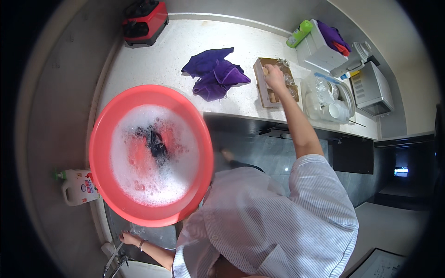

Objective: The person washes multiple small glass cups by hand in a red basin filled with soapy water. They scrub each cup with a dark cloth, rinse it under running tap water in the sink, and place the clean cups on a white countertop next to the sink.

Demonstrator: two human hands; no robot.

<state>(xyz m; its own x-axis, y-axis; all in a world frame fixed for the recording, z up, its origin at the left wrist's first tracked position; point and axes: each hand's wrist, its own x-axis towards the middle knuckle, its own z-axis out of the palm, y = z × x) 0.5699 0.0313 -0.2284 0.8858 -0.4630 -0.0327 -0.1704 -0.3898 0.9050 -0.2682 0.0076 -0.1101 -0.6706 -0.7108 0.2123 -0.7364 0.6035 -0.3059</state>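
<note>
At the lower left, my left hand (pixel 130 238), with a bracelet on its wrist, is over the metal sink (pixel 160 237) by the tip of the faucet spout (pixel 114 256); its fingers are too small to read. My right hand (pixel 274 77) reaches into an open cardboard box (pixel 261 85) with clear glassware (pixel 288 79) along its far side; the fingertips are partly hidden. A large red plastic basin (pixel 152 93) holds foamy water and a dark item (pixel 158 144). Purple cloths (pixel 219 74) lie crumpled on the counter between basin and box.
A white jug with a green pump (pixel 78 186) stands left of the basin. Farther back are a red and black appliance (pixel 146 23) and a green spray can (pixel 299 33). On the right are a plastic dish bin (pixel 311 104) with bowls and plates, and a microwave (pixel 372 88).
</note>
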